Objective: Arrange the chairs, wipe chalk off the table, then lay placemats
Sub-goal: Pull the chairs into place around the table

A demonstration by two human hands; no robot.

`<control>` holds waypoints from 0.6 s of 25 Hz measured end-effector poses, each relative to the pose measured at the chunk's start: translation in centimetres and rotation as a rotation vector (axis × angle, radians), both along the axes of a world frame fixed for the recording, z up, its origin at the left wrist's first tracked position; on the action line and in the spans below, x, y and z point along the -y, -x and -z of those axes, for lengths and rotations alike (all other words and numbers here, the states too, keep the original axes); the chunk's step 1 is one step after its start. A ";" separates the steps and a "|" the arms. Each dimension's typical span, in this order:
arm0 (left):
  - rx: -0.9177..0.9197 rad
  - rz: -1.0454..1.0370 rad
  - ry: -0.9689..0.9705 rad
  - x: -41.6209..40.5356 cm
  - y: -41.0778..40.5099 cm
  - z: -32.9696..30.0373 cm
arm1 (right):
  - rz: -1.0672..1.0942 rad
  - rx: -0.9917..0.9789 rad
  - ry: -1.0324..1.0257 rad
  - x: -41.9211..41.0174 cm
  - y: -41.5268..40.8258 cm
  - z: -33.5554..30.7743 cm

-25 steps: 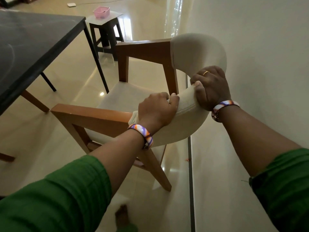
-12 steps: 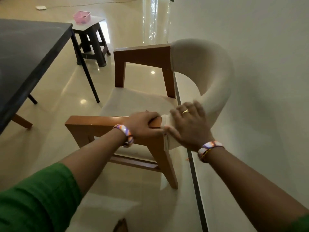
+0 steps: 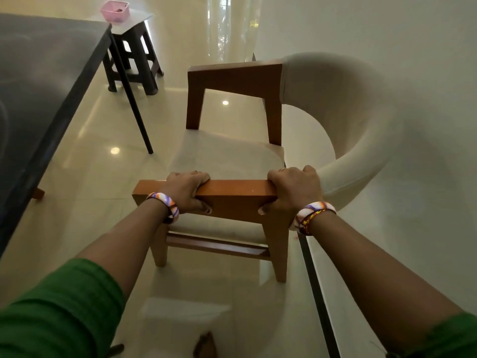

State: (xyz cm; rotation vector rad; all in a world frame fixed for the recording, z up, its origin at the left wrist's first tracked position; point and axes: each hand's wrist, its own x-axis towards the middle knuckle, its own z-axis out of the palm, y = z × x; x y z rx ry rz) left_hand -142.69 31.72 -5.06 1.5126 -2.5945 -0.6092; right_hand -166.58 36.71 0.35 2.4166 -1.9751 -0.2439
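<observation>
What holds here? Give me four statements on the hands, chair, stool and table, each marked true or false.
1. Both hands grip the chair's near wooden armrest. True: left hand, right hand.
2. A pink basket sits on the dark stool. True.
3. The chair is tucked under the table. False: it stands apart, beside the wall.
4. Placemats lie on the table. False: none show.
</observation>
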 end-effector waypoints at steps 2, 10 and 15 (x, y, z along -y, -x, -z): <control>0.003 0.037 -0.008 0.3 -0.3 0.1 | 0.066 0.018 -0.037 0.4 -0.3 -0.3; 0.053 -0.014 -0.161 0.9 -6.2 -1.4 | 0.038 0.107 -0.068 -1.2 -6.7 -1.0; 0.184 -0.194 -0.248 2.4 -12.5 -3.0 | -0.145 0.177 -0.057 -0.9 -14.8 -1.3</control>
